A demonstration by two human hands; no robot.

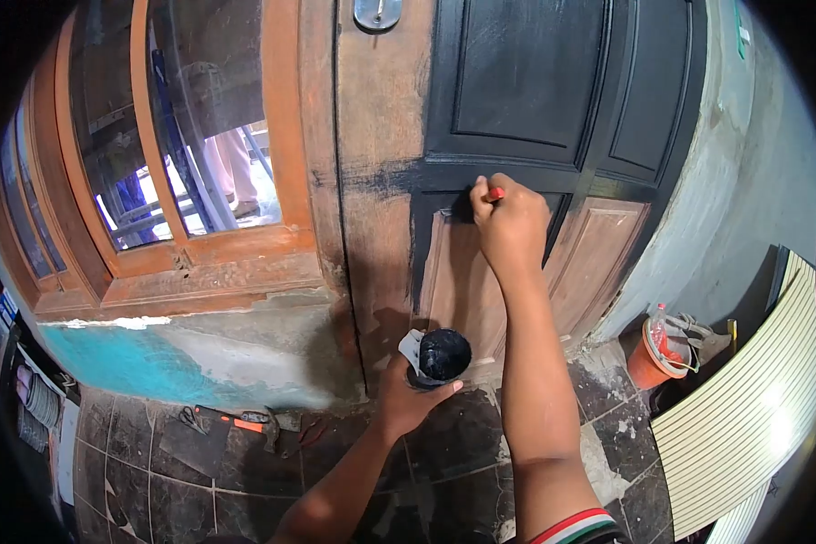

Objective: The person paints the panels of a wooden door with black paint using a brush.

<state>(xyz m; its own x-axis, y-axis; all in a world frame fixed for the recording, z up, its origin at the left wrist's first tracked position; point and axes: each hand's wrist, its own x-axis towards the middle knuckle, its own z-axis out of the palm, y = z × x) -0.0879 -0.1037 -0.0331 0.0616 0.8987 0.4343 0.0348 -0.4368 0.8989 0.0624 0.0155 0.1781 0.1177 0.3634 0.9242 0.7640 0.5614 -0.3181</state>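
My left hand (406, 396) is wrapped round a small cup of black paint (445, 354), with a pale torn flap on its left side. Above and to the right, my right hand (514, 222) is closed on a paintbrush (495, 194); only its red handle end shows, and the bristles are hidden behind the fingers. That hand is against the wooden door (515, 80), at the top of a lower panel. Black paint covers the door's upper panels and the rail between, while the lower panels (467, 276) are mostly bare brown wood. Black smears mark the wood at the left.
An orange-brown window frame (295, 136) stands left of the door. On the tiled floor lie a hammer (270, 426) and pliers (313, 432). To the right are an orange bucket (653, 358) holding a bottle, and striped panels (743, 408). Someone's legs (231, 172) show through the glass.
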